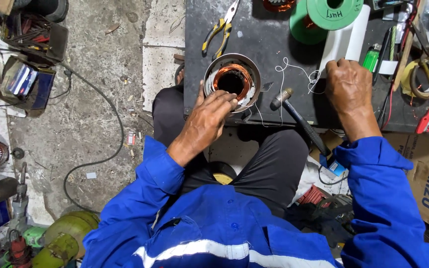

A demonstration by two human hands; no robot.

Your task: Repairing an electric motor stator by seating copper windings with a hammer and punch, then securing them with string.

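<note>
Two bare hands work at the near edge of a dark workbench [274,39], well apart from each other. The left hand [208,120] rests against the front of a motor stator [232,82], a round metal shell with copper windings showing inside; its fingers [227,100] curl over the near rim, touching the shell rather than fully gripping it. The stator stands at the bench edge, directly above the left hand and well to the left of the right one. The right hand [347,87] lies knuckles-up on the bench, closed loosely over a strand of thin white string [294,69] that loops across the surface toward the stator; whether it pinches the strand I cannot tell. Between the hands lies a hammer [296,116], its handle running off the bench edge. Yellow-handled pliers [219,30] lie beyond the stator, and a green spool [326,15] stands farther right.
</note>
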